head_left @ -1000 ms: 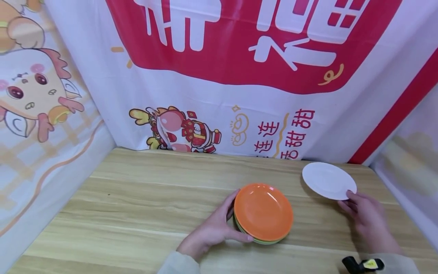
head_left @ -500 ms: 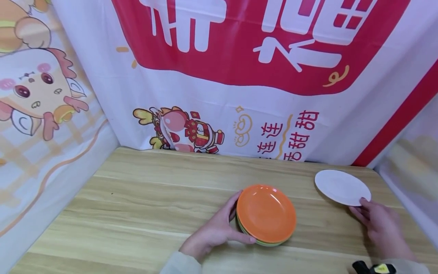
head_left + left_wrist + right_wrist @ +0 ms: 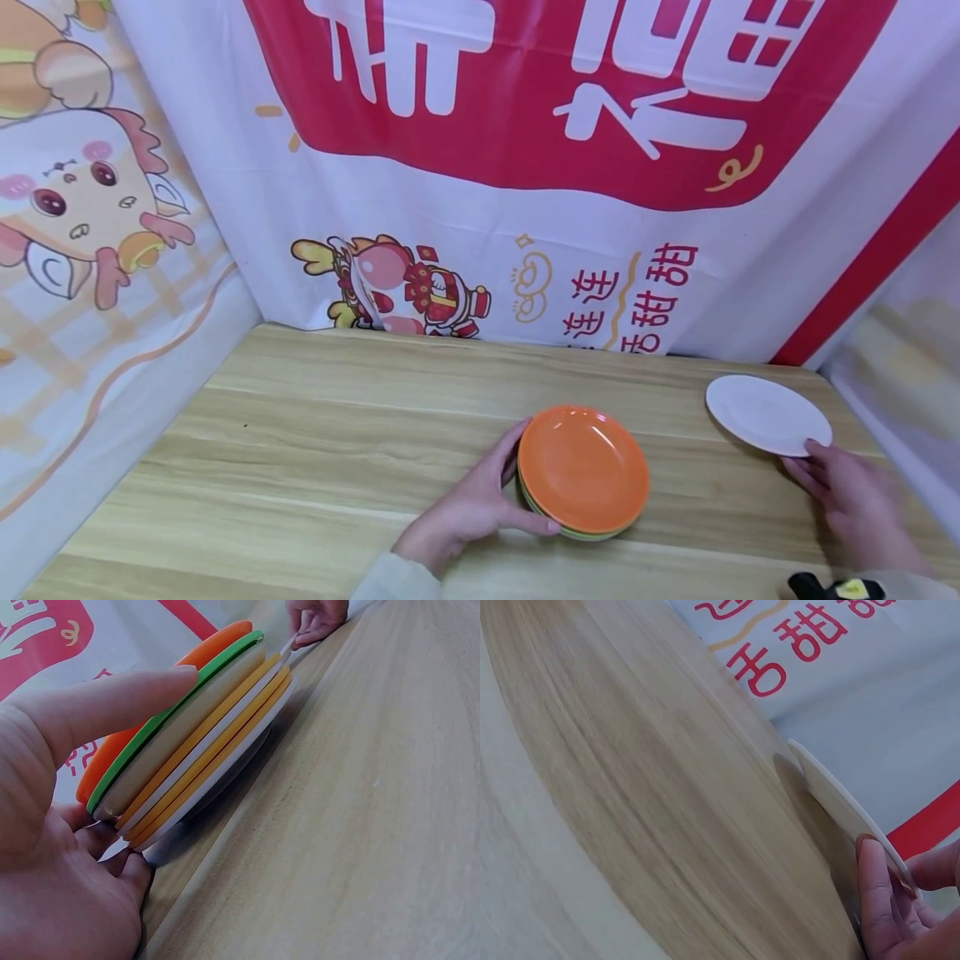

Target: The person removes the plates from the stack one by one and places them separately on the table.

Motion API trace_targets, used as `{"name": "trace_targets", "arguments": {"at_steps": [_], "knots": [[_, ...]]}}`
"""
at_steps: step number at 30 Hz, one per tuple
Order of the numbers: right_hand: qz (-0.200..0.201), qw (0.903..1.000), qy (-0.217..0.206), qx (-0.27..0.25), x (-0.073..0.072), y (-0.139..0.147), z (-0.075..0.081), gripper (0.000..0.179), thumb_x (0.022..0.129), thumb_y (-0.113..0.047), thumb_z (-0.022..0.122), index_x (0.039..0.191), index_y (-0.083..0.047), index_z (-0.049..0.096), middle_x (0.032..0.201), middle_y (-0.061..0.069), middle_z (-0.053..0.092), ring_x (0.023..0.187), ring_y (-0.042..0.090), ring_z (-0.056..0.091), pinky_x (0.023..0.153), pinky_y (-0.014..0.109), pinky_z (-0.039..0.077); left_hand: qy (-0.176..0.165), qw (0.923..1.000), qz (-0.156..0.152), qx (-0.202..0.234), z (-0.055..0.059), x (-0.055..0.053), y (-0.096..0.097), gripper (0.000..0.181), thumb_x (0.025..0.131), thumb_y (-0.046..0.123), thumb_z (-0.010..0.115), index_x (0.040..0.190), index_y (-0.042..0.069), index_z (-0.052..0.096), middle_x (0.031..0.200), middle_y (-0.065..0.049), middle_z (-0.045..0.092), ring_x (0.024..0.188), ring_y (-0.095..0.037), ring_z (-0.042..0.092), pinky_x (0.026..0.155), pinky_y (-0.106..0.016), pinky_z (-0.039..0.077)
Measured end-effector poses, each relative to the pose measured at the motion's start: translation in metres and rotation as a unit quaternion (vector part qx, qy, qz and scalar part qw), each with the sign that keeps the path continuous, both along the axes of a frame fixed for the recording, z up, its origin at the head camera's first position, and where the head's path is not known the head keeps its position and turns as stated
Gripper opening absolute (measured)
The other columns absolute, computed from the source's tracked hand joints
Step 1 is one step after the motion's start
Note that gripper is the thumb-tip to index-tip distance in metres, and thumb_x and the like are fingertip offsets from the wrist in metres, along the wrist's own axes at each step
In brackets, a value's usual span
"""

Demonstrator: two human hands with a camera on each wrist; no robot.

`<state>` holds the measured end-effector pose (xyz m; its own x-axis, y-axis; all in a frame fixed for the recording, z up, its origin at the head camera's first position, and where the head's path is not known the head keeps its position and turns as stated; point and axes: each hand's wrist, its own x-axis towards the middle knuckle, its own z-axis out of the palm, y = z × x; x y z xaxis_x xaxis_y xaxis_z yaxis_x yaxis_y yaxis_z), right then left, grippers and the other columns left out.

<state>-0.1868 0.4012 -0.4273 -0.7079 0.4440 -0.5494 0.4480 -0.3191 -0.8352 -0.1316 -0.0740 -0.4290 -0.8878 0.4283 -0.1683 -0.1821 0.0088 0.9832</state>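
Note:
My left hand point(image 3: 480, 504) grips the near left side of a stack of plates, thumb along the rim and fingers around the far side. A glossy orange plate point(image 3: 583, 471) tops the stack. Beneath it, the left wrist view shows a green plate point(image 3: 174, 718), then several cream, white and yellow ones. At the right, a white plate point(image 3: 768, 414) is pinched at its near right edge by my right hand point(image 3: 858, 504), thumb above and fingers underneath. In the right wrist view its far edge stands over its own shadow, close above the table.
The wood-grain table point(image 3: 300, 433) meets a white and red printed cloth point(image 3: 450, 167) at the back. Cartoon-printed cloth point(image 3: 90, 250) borders the left side, and a pale cloth point(image 3: 907, 392) the right. A black strap with a yellow label point(image 3: 847, 588) sits at my right sleeve.
My right hand has carried the white plate to the right and slightly nearer, away from the stack. The left hand keeps its grip on the stack, and the head view has shifted slightly.

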Motion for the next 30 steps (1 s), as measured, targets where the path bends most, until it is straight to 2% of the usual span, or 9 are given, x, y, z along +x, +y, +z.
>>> {"name": "trace_targets", "arguments": {"at_steps": [1,6,9,11,14,18,24,27,30], "knots": [[0.006,1.0,0.002,0.003,0.0,0.003,0.0,0.001,0.11,-0.021,0.056,0.111,-0.02,0.057,0.07,-0.011,0.069,0.069,0.003,0.074,0.073,0.025,0.067,0.0,1.0,0.0,0.0,0.0,0.0,0.0,0.122,0.073,0.002,0.098,0.169,0.033,0.03,0.179,0.001,0.028,0.168,-0.034,0.019,0.135,-0.067,0.01],[0.046,0.9986,0.009,0.026,0.004,0.016,-0.002,0.034,0.11,-0.019,0.055,0.078,-0.019,0.063,0.068,-0.01,0.071,0.067,0.004,0.075,0.07,0.024,0.066,0.001,1.0,-0.001,0.0,0.0,0.0,0.0,0.122,0.073,0.002,0.098,0.169,0.033,0.029,0.179,0.001,0.027,0.168,-0.034,0.019,0.135,-0.067,0.01],[0.06,0.9971,0.004,0.047,0.007,0.023,-0.003,0.038,0.11,-0.019,0.054,0.074,-0.019,0.065,0.066,-0.009,0.073,0.065,0.004,0.076,0.068,0.024,0.066,-0.002,1.0,-0.002,-0.003,0.0,0.0,0.001,0.122,0.073,0.003,0.098,0.17,0.033,0.029,0.179,0.001,0.026,0.168,-0.033,0.018,0.135,-0.067,0.009],[0.061,0.9963,-0.005,0.061,0.007,0.028,-0.005,0.036,0.11,-0.019,0.054,0.077,-0.015,0.065,0.064,-0.007,0.073,0.063,0.006,0.076,0.066,0.025,0.066,-0.003,1.0,-0.002,-0.003,0.0,0.0,0.001,0.122,0.073,0.003,0.098,0.17,0.032,0.029,0.179,0.001,0.026,0.168,-0.033,0.018,0.135,-0.066,0.008],[0.058,0.9916,-0.036,0.109,0.004,0.033,-0.008,0.026,0.111,-0.02,0.053,0.1,0.0,0.064,0.062,-0.006,0.072,0.062,0.008,0.076,0.064,0.027,0.065,-0.003,1.0,0.0,-0.003,0.0,0.0,0.001,0.123,0.073,0.003,0.098,0.17,0.032,0.028,0.179,0.0,0.026,0.168,-0.033,0.018,0.135,-0.066,0.007],[0.062,0.987,-0.059,0.136,0.002,0.038,-0.012,0.039,0.112,-0.02,0.053,0.127,0.016,0.056,0.062,-0.004,0.071,0.061,0.01,0.076,0.062,0.029,0.065,0.001,1.0,0.002,-0.003,-0.001,0.001,0.001,0.124,0.073,0.002,0.098,0.17,0.032,0.028,0.179,0.0,0.026,0.168,-0.034,0.017,0.135,-0.067,0.007],[0.104,0.9749,-0.07,0.184,-0.003,0.045,-0.016,0.055,0.109,-0.021,0.059,0.138,0.025,0.05,0.061,-0.001,0.074,0.062,0.015,0.078,0.059,0.03,0.064,0.005,1.0,0.005,-0.002,-0.002,0.0,0.001,0.123,0.072,0.002,0.098,0.17,0.032,0.029,0.179,0.0,0.026,0.168,-0.034,0.018,0.135,-0.067,0.007],[0.101,0.9703,-0.087,0.202,-0.007,0.047,-0.017,0.059,0.109,-0.025,0.061,0.142,0.023,0.047,0.06,0.001,0.074,0.062,0.019,0.079,0.054,0.029,0.061,0.004,1.0,0.006,-0.002,-0.002,0.0,0.001,0.123,0.072,0.002,0.098,0.17,0.032,0.029,0.179,0.0,0.026,0.168,-0.034,0.018,0.135,-0.067,0.007],[0.093,0.9704,-0.088,0.205,-0.008,0.049,-0.018,0.053,0.109,-0.025,0.061,0.134,0.022,0.052,0.058,0.003,0.073,0.061,0.021,0.079,0.051,0.029,0.059,0.002,1.0,0.007,-0.002,-0.002,0.001,0.002,0.123,0.072,0.002,0.098,0.17,0.032,0.029,0.179,0.0,0.027,0.168,-0.034,0.018,0.135,-0.067,0.007]]}}
